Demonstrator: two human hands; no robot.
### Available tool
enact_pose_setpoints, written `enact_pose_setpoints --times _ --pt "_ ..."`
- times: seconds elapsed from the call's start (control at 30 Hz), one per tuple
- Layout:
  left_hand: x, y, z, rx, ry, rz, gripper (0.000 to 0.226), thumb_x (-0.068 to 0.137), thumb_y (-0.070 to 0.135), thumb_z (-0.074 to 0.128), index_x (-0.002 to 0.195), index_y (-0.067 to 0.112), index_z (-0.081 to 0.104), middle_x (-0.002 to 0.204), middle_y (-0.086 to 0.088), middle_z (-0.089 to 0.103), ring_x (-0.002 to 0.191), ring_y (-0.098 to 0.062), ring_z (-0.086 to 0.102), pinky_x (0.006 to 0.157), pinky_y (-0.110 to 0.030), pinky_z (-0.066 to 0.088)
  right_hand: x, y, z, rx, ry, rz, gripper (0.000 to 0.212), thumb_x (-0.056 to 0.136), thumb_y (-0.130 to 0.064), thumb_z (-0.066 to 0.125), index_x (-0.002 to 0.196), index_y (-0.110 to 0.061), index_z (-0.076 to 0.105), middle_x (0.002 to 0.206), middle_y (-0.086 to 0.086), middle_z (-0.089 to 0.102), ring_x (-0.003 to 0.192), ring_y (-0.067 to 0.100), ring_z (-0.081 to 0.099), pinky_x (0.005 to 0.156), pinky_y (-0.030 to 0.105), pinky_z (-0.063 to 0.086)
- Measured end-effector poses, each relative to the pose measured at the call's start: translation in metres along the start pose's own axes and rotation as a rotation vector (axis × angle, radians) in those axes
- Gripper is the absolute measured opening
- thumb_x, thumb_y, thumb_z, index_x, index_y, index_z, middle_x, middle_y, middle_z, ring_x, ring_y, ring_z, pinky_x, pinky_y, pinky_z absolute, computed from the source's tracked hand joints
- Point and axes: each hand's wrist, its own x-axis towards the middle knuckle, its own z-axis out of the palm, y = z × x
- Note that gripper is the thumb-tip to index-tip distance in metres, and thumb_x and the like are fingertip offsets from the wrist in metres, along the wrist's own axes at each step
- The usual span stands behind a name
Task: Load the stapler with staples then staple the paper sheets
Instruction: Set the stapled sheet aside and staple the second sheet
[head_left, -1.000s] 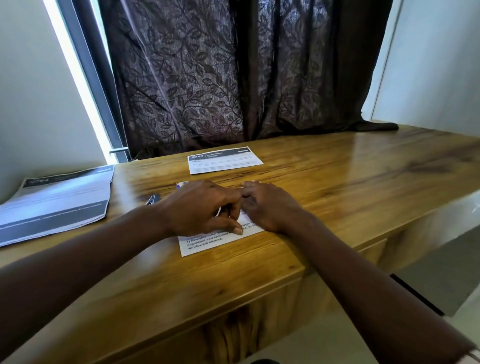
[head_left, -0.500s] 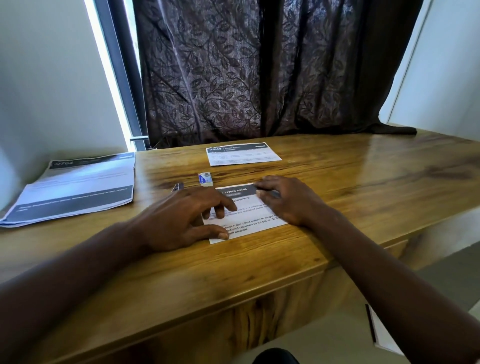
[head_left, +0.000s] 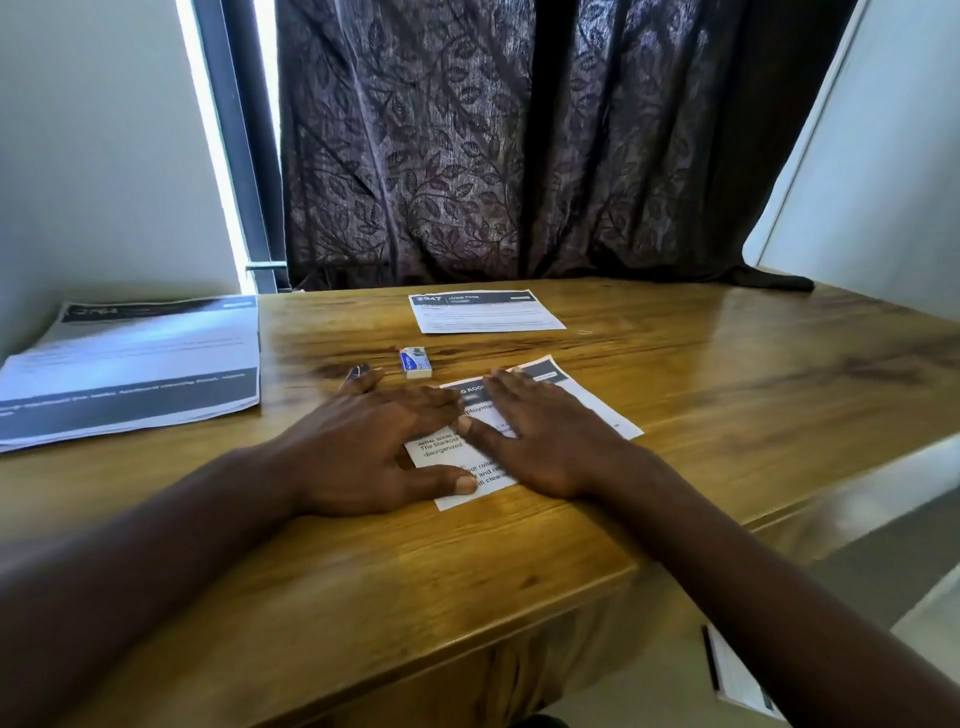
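Note:
A printed paper sheet (head_left: 592, 402) lies on the wooden desk (head_left: 727, 374) in front of me. My left hand (head_left: 363, 447) lies flat on the sheet's left part, fingers straight, thumb on the lower edge. My right hand (head_left: 540, 441) presses flat on the sheet's middle, fingers spread. Just beyond the left hand's fingertips, the end of a dark stapler (head_left: 357, 371) peeks out; the rest is hidden. A small white and blue staple box (head_left: 415, 362) sits on the desk behind the sheet.
Another printed sheet (head_left: 483, 310) lies farther back near the dark curtain (head_left: 519, 145). A larger stack of printed papers (head_left: 130, 364) overhangs the desk's left end. A notebook or paper (head_left: 737, 675) lies on the floor at lower right.
Both hands went from curled together over the sheet to spread flat on it. The view has tilted, so the staple box and stapler tip now show.

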Motion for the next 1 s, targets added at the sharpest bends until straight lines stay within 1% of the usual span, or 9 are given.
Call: enact_pose_setpoints --times 0.1,0.27,0.47,0.57,0.67,0.73,0.87,0.93,1.0 --pt "0.001 -0.003 0.002 0.006 -0.01 -0.014 0.107 0.07 0.099 0.01 0.158 0.04 0.023 0.166 0.023 0.017 0.152 0.002 0.014 0.127 -0.049 0.001 0.003 0.026 -0.003 -0.042 -0.007 0.099 0.091 0.092 -0.079 0.011 0.162 -0.022 -0.003 0.17 -0.004 -0.006 0.156 0.012 -0.006 0.127 0.04 0.002" --pt "0.002 -0.003 0.001 -0.016 -0.028 0.002 0.105 0.07 0.099 0.011 0.158 0.043 0.02 0.165 0.026 0.013 0.152 0.004 0.011 0.126 -0.042 -0.004 -0.011 0.051 -0.007 -0.056 -0.031 0.218 0.081 0.098 -0.069 0.006 0.161 -0.021 -0.009 0.17 -0.006 -0.012 0.155 0.011 -0.011 0.126 0.045 -0.003" --pt "0.0 0.0 -0.002 -0.027 -0.03 0.029 0.109 0.065 0.102 0.008 0.158 0.044 0.021 0.165 0.026 0.016 0.152 0.003 0.012 0.126 -0.053 0.0 -0.034 0.052 -0.015 -0.139 -0.038 0.331 0.076 0.102 -0.063 0.012 0.162 -0.018 0.003 0.171 0.001 0.001 0.157 0.021 -0.005 0.124 0.055 -0.005" --pt "-0.001 0.001 -0.006 -0.029 -0.047 0.052 0.103 0.07 0.098 0.015 0.157 0.043 0.023 0.165 0.026 0.017 0.152 0.001 0.016 0.125 -0.053 0.0 -0.017 0.037 -0.021 -0.211 0.119 0.18 0.062 0.104 -0.053 0.032 0.156 -0.018 0.026 0.162 0.003 0.029 0.152 0.025 0.021 0.122 0.052 0.016" --pt "-0.001 0.002 -0.007 -0.013 -0.043 0.066 0.095 0.076 0.095 0.024 0.157 0.044 0.023 0.165 0.023 0.021 0.152 -0.002 0.02 0.125 -0.052 -0.001 0.014 0.011 -0.02 -0.05 0.218 -0.003 0.042 0.103 -0.048 0.042 0.136 -0.024 0.051 0.132 -0.001 0.052 0.125 0.02 0.046 0.107 0.044 0.038" --pt "-0.001 0.001 -0.006 -0.005 -0.025 0.071 0.093 0.077 0.094 0.025 0.157 0.047 0.02 0.165 0.022 0.023 0.152 -0.003 0.022 0.124 -0.056 0.001 0.031 -0.003 -0.015 0.015 0.244 -0.047 0.03 0.103 -0.044 0.045 0.12 -0.024 0.059 0.118 -0.002 0.054 0.114 0.019 0.048 0.1 0.044 0.043" --pt "-0.003 0.001 -0.005 0.017 0.021 0.098 0.087 0.081 0.091 0.029 0.156 0.048 0.022 0.164 0.022 0.025 0.151 -0.004 0.025 0.124 -0.058 0.001 0.043 -0.014 -0.003 0.007 0.342 -0.052 0.024 0.103 -0.041 0.043 0.11 -0.024 0.058 0.111 -0.004 0.053 0.108 0.017 0.046 0.09 0.036 0.041" --pt "-0.006 0.001 -0.007 0.006 0.081 0.109 0.087 0.079 0.093 0.027 0.153 0.048 0.03 0.161 0.022 0.032 0.149 -0.003 0.028 0.125 -0.055 0.0 0.044 -0.012 0.0 0.018 0.36 -0.043 0.022 0.103 -0.046 0.042 0.104 -0.027 0.054 0.107 -0.006 0.052 0.106 0.017 0.044 0.089 0.036 0.04" --pt "-0.009 -0.002 -0.013 -0.042 0.216 0.078 0.086 0.078 0.094 0.022 0.145 0.045 0.045 0.152 0.02 0.048 0.142 -0.004 0.041 0.124 -0.049 0.011 0.044 -0.009 0.002 -0.001 0.378 -0.035 0.027 0.1 -0.054 0.041 0.1 -0.029 0.053 0.105 -0.004 0.052 0.105 0.019 0.044 0.089 0.039 0.041"
